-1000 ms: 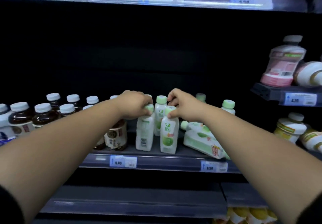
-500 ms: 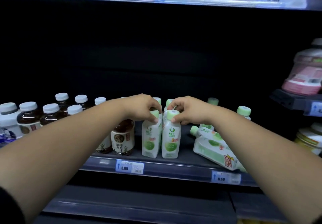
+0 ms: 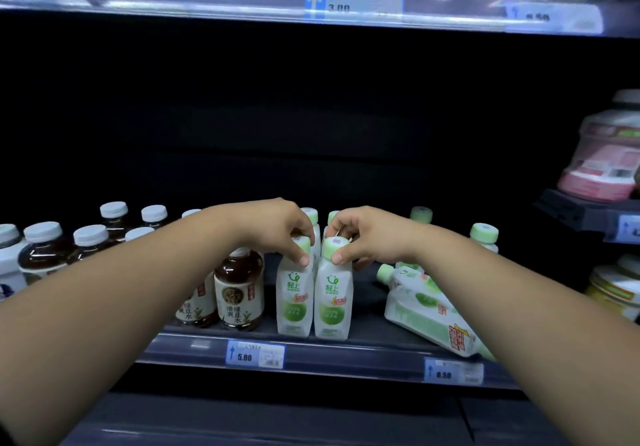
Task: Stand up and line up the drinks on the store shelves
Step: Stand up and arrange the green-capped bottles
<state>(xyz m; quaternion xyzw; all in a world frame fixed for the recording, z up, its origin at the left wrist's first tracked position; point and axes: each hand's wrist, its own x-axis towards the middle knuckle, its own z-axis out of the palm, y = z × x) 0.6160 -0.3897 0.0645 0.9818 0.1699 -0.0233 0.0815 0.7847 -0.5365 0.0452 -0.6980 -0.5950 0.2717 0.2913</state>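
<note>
Two white drink bottles with green caps stand upright side by side at the front of the middle shelf (image 3: 363, 353). My left hand (image 3: 277, 229) pinches the cap of the left white bottle (image 3: 293, 301). My right hand (image 3: 370, 237) pinches the cap of the right white bottle (image 3: 333, 305). The two bottles touch each other. More green-capped bottles stand behind them, partly hidden by my hands. One white bottle (image 3: 429, 314) lies tipped over on the shelf to the right, under my right forearm.
Brown tea bottles (image 3: 238, 293) with white caps stand in rows on the left. Pink-labelled jugs (image 3: 602, 165) sit on a raised shelf at the right, yellow-labelled ones (image 3: 616, 289) below. Price tags (image 3: 255, 357) line the shelf edge. An upper shelf rail (image 3: 346, 5) runs overhead.
Both hands have pulled the two white bottles forward to the shelf's front edge and brought them together, labels facing out. The view has moved closer to the shelf.
</note>
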